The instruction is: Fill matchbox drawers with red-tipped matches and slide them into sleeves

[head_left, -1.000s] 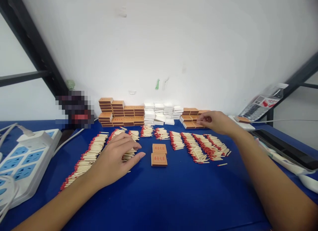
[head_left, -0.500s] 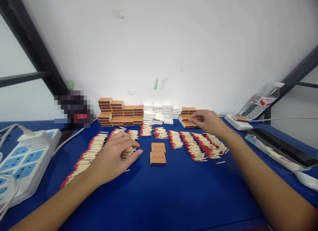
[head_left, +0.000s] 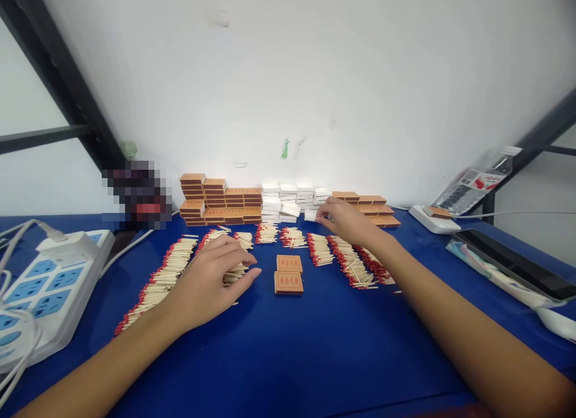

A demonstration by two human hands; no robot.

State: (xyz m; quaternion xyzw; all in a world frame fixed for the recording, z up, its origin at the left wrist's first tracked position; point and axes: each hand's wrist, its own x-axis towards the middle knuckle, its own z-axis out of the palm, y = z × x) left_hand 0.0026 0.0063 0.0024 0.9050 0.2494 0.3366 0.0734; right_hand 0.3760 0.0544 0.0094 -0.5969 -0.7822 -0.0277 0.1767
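Note:
My right hand (head_left: 344,221) reaches to the back row, its thumb and fingers closed on the right end of a white inner matchbox tray (head_left: 310,215). The tray sits in front of the stacked white trays (head_left: 270,203). My left hand (head_left: 218,283) hovers or rests over a pile of red-tipped matches (head_left: 234,275), fingers curved and thumb held apart, with nothing between them. Two orange matchboxes (head_left: 288,282) with red lettering lie between my hands, one behind the other. More match piles (head_left: 320,250) fan out on both sides.
Brown matchboxes (head_left: 192,193) stand stacked against the wall, with more stacks (head_left: 373,209) at right. A white power strip (head_left: 76,304) with cables lies at left. To the right are a phone (head_left: 513,265), a plastic bottle (head_left: 479,181) and a white adapter (head_left: 434,221).
My right hand has moved left, from the brown matchbox stack to the white tray, and now grips it. My left hand has stayed in place. The view has shifted slightly.

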